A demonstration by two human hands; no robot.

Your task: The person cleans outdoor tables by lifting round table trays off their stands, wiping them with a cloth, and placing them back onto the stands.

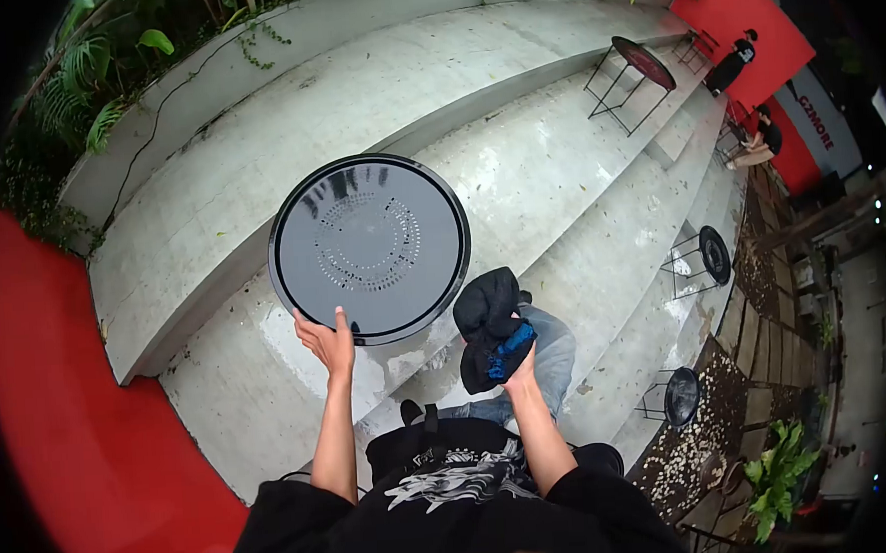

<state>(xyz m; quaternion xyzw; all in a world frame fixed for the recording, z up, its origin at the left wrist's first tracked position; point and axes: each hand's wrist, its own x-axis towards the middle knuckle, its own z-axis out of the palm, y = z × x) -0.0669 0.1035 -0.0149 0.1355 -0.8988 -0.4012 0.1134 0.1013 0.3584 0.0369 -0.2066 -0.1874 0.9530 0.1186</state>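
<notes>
A round black metal tabletop with a ring of small punched holes is in front of me, left of centre. At its near rim is my left hand, thumb over the top edge and the other fingers along the rim's outer side, partly hidden. My right hand grips a bunched black cloth, perhaps a cap. A crumpled blue piece lies against this cloth in the same hand. Most of the right fingers are hidden behind the cloth. The table's legs are out of sight beneath the top.
Wide curved concrete steps surround me. A red wall stands at left, plants behind a low wall. Other round tables and a stool-like one stand right. Two people are far off.
</notes>
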